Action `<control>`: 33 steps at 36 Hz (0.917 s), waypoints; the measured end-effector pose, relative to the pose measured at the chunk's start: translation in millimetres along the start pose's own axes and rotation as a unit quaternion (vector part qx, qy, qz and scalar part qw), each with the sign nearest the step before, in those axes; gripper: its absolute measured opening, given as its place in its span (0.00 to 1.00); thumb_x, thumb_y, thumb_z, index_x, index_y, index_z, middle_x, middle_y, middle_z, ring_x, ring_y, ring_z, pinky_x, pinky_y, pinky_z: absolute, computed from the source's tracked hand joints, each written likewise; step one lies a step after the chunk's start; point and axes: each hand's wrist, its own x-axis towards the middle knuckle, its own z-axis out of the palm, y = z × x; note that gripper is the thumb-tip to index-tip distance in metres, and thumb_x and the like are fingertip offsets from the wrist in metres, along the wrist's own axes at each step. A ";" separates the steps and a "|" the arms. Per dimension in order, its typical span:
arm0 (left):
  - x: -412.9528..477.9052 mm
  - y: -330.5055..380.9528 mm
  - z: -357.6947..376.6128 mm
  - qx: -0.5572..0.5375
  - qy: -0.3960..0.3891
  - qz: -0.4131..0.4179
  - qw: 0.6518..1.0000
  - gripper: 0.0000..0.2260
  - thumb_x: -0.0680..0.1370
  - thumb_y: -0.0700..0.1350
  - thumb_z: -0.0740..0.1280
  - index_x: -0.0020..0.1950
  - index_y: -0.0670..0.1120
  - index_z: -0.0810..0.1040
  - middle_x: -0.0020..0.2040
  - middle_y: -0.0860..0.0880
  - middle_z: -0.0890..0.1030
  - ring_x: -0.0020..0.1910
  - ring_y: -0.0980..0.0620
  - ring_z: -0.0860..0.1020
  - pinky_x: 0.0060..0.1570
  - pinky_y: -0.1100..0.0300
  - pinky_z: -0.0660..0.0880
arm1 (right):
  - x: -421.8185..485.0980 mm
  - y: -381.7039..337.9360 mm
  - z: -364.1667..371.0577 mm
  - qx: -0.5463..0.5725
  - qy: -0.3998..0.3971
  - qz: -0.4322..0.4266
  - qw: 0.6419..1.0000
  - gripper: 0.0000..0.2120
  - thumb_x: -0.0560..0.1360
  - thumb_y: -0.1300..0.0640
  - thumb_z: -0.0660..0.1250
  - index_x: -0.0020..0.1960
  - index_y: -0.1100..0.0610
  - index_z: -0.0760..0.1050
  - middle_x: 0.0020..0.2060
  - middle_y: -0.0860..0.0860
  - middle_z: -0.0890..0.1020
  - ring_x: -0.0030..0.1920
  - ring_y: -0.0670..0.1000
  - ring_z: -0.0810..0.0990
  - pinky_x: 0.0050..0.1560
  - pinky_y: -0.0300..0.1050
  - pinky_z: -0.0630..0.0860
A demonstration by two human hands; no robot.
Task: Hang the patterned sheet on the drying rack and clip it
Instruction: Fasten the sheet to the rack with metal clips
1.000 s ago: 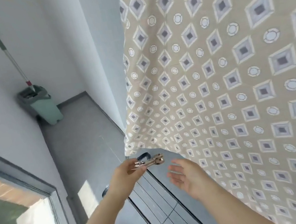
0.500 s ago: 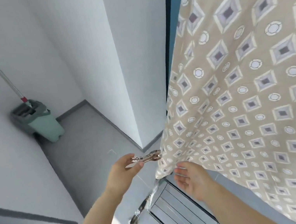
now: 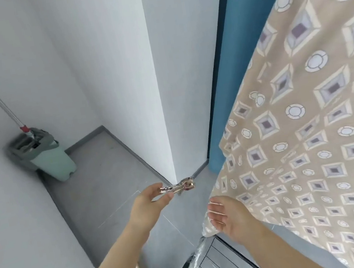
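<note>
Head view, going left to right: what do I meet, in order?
mop bucket → left hand → metal clip, pinched by that hand → right hand, fingers straight → patterned sheet. The blue curtain overlaps hand and sheet sideways, so it is left out.

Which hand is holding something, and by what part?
Left hand pinches the metal clip by its handle end, between thumb and fingers. Right hand holds nothing: fingers straight, at the lower corner of the sheet; contact cannot be told.

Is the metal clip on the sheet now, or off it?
Off. The left hand pinches the clip in the air, apart from the sheet; the open right hand is near the sheet's edge.
</note>
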 end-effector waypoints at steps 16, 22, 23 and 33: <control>170.7 62.7 -78.8 0.040 -0.184 0.027 0.982 0.17 0.72 0.43 0.73 0.59 0.47 0.74 0.53 0.48 0.79 0.45 0.48 0.79 0.38 0.60 0.70 | 55.7 -42.7 118.7 0.211 0.154 -0.045 0.964 0.08 0.77 0.62 0.60 0.40 0.60 0.72 0.35 0.55 0.76 0.33 0.52 0.73 0.34 0.41 0.68; 194.5 87.8 -76.7 0.046 -0.228 0.054 0.971 0.13 0.74 0.42 0.70 0.58 0.48 0.74 0.50 0.55 0.79 0.44 0.51 0.81 0.43 0.61 0.72 | 65.2 -59.5 139.3 0.227 0.183 -0.064 0.954 0.07 0.77 0.61 0.60 0.41 0.59 0.73 0.36 0.54 0.76 0.34 0.52 0.74 0.35 0.42 0.70; 196.6 89.6 -75.4 0.041 -0.232 0.051 0.970 0.13 0.74 0.42 0.70 0.57 0.49 0.74 0.50 0.55 0.79 0.44 0.51 0.81 0.43 0.61 0.73 | 67.6 -62.3 141.2 0.231 0.187 -0.066 0.952 0.07 0.77 0.61 0.60 0.42 0.59 0.73 0.36 0.54 0.77 0.34 0.52 0.74 0.35 0.42 0.70; 219.1 116.2 -47.8 0.028 -0.285 0.025 0.958 0.06 0.76 0.43 0.67 0.52 0.49 0.74 0.48 0.53 0.78 0.40 0.55 0.80 0.42 0.64 0.72 | 88.6 -102.0 147.6 0.272 0.202 -0.086 0.937 0.06 0.77 0.60 0.60 0.43 0.59 0.74 0.37 0.54 0.78 0.35 0.51 0.75 0.36 0.42 0.71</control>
